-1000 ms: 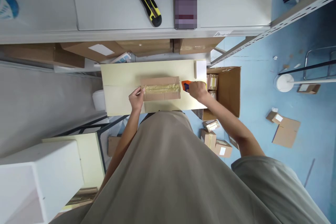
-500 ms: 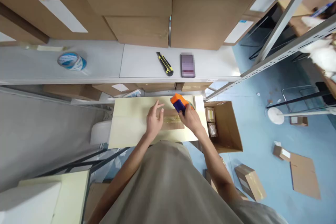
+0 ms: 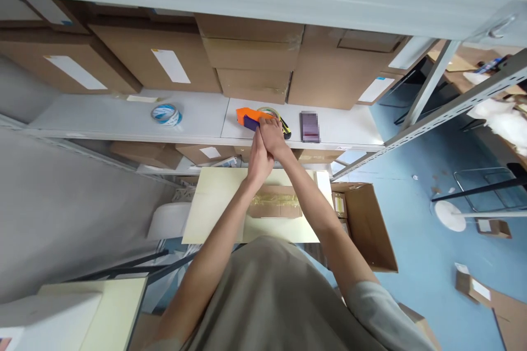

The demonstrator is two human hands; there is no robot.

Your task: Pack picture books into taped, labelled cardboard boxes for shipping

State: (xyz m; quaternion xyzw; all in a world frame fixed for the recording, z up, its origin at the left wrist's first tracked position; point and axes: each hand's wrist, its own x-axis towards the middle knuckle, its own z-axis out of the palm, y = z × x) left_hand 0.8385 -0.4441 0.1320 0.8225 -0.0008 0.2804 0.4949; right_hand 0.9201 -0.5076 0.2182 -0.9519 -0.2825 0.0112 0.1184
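My right hand (image 3: 272, 134) is closed around an orange and purple tape dispenser (image 3: 246, 117) with a roll of tape in it, over the front of the grey shelf. My left hand (image 3: 260, 160) is pressed against my right hand, just below the dispenser; its fingers are mostly hidden, so their grip cannot be made out. A black and yellow utility knife (image 3: 285, 130) lies partly covered behind my right hand. Below my forearms, a cardboard box (image 3: 275, 202) with clear tape along its top rests on the cream-coloured table (image 3: 214, 197).
On the shelf are a blue and white tape roll (image 3: 166, 115) and a blurred dark rectangular item (image 3: 310, 126). Large cartons (image 3: 255, 85) stand behind them. An open carton (image 3: 370, 225) with small boxes inside adjoins the table's right side. A metal upright (image 3: 428, 93) rises at right.
Both hands have moved forward from above the table to the shelf and come together, the right one carrying the tape dispenser. The view has tilted up.
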